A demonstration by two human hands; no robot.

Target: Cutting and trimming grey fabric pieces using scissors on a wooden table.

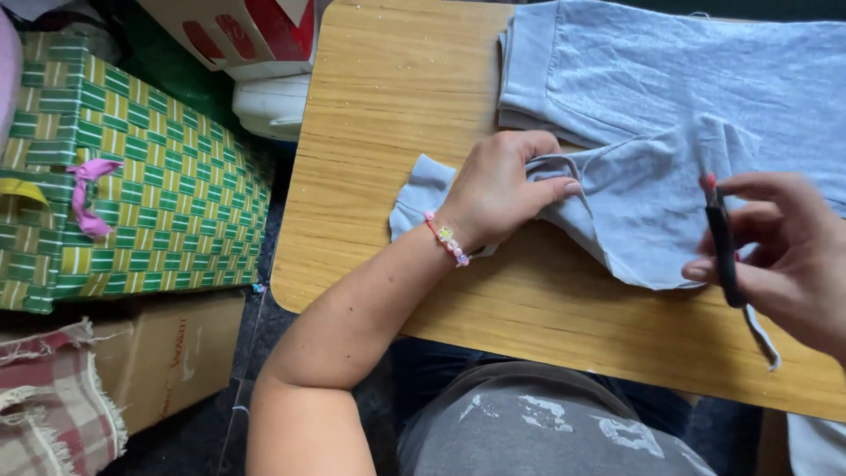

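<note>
The left grip is pinching a fold of grey cloth on the table, while the right grip, just to its right, is clasping a dark upright tool.

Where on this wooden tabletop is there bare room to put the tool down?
Bare wood shows left of the pale grey garment and left hand, and along the wooden table's near edge. The right side is crowded by fabric and the right hand holding a dark slim tool.
</note>
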